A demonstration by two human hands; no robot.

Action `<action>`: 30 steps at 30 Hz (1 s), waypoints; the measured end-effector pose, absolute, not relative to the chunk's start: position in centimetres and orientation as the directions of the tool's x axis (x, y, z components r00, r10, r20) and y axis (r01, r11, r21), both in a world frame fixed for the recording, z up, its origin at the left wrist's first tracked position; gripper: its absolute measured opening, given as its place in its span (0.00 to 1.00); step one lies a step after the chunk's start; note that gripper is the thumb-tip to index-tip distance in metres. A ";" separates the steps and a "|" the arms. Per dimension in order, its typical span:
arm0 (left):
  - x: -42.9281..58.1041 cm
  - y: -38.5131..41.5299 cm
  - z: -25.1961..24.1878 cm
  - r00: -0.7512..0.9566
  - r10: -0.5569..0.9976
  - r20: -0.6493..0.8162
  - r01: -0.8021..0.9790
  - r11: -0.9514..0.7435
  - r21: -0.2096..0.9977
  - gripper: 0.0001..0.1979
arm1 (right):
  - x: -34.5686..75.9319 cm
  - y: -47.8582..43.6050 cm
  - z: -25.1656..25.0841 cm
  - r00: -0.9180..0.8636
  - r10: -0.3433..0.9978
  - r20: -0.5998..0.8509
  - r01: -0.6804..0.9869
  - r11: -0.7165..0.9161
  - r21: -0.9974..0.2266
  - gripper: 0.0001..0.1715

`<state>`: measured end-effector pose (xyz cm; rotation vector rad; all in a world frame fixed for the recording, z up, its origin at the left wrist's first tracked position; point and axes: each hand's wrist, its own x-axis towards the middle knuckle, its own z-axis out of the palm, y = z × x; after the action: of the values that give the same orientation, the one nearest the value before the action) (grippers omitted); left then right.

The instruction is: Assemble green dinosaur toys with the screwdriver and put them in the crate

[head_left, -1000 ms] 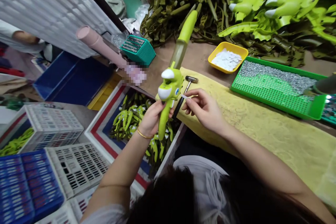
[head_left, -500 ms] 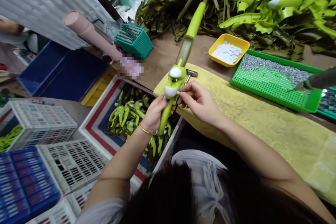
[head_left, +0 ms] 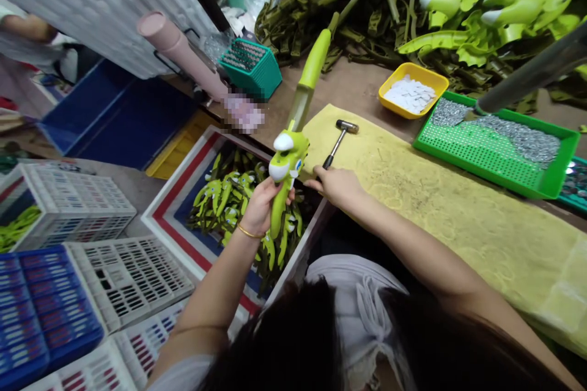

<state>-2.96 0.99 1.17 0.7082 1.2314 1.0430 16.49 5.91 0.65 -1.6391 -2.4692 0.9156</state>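
My left hand (head_left: 259, 208) is wrapped round the lower stem of a lime-green dinosaur toy (head_left: 285, 162) with white horns and a blue eye, holding it upright over a box of similar toys (head_left: 220, 201). My right hand (head_left: 337, 186) rests knuckles-up on the yellow cloth (head_left: 440, 208). Its fingers are curled, right at the black end of a small hammer (head_left: 340, 136). Whether they grip the handle is hidden.
A yellow tray of white stickers (head_left: 411, 95) and a green tray of metal screws (head_left: 498, 146) sit behind the cloth. Green toy parts are piled at the back (head_left: 458, 6). A teal basket (head_left: 251, 67), a pink tube (head_left: 183, 55) and plastic crates (head_left: 92, 293) lie to the left.
My right hand left the toy's face and dropped to the cloth by the hammer handle. The toy moved slightly left and down in my left hand.
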 end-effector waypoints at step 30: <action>-7.5 -3.6 -1.0 -0.188 0.972 -0.142 0.717 0.235 0.656 0.24 | 25.3 3.2 1.6 -0.079 0.997 0.027 0.740 0.077 -0.668 0.30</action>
<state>-7.45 -3.63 -1.03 1.5418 1.9760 0.6191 25.35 3.24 1.58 -1.7136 -1.8742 0.6912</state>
